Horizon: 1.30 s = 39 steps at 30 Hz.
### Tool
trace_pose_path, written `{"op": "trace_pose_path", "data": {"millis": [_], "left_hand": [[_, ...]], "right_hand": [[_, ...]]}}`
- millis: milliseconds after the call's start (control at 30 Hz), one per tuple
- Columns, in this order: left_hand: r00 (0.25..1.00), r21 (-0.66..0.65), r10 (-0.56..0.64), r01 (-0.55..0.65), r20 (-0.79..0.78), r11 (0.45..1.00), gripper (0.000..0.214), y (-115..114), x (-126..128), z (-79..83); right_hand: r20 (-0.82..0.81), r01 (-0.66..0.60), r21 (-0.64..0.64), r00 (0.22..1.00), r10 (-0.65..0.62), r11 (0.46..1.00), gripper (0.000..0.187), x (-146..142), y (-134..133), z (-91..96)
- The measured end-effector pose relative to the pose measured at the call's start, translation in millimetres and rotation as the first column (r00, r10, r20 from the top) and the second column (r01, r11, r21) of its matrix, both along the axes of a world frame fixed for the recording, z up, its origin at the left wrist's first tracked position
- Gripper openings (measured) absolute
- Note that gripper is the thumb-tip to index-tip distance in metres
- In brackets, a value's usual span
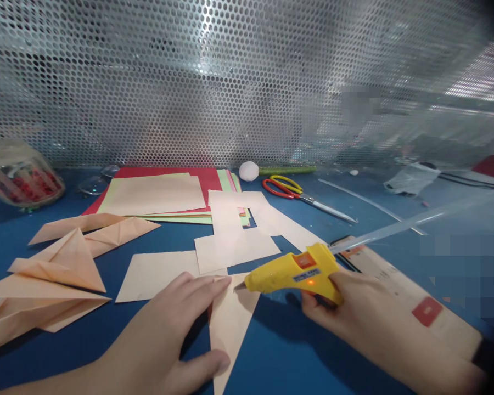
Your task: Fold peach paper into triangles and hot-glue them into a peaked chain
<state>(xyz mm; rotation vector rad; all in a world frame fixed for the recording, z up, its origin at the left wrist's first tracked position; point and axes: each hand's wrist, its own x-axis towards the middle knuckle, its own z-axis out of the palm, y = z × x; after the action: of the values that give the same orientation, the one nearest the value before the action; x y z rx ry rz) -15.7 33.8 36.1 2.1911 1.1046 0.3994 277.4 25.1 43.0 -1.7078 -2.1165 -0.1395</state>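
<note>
My right hand [354,312] grips a yellow hot glue gun [296,271] with a clear glue stick [411,222] poking out its back; an orange light glows on its side. Its nozzle touches the top edge of a folded peach paper triangle [230,323]. My left hand [177,323] lies on that triangle, fingers stretched flat along its upper edge and thumb at its lower left side, pressing it onto the blue table [280,351].
Folded peach paper shapes [61,269] lie at the left. Loose peach sheets [234,241] and a stack of coloured paper [164,195] sit in the middle. Red-and-yellow scissors [296,192], a white ball [249,171], a wooden ruler [411,296] and a perforated metal screen [230,82] behind.
</note>
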Motion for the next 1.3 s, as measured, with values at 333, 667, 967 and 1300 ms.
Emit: {"op": "trace_pose_path", "data": {"millis": [333, 667, 967, 1300], "left_hand": [[0.997, -0.011, 0.057, -0.056, 0.054, 0.998, 0.067, 0.3, 4.4, 0.5], [0.998, -0.068, 0.067, -0.067, -0.002, 0.995, 0.063, 0.4, 3.5, 5.3], [0.996, -0.067, 0.079, -0.076, 0.037, 0.995, 0.062, 0.3, 5.8, 7.2], [0.997, -0.072, 0.068, -0.065, 0.038, 0.995, 0.064, 0.8, 4.0, 5.9]], "right_hand": [[0.016, 0.016, -0.005, 1.000, -0.016, 1.000, 0.012, -7.7, -10.1, -0.9], [0.073, -0.134, 0.115, 0.989, 0.126, 0.984, 0.017, -4.7, -4.3, 6.9], [0.101, -0.159, 0.104, 0.984, 0.149, 0.982, 0.017, -5.0, -6.3, 8.4], [0.169, -0.199, 0.153, 0.970, 0.173, 0.968, 0.021, -3.8, -6.4, 7.4]]}}
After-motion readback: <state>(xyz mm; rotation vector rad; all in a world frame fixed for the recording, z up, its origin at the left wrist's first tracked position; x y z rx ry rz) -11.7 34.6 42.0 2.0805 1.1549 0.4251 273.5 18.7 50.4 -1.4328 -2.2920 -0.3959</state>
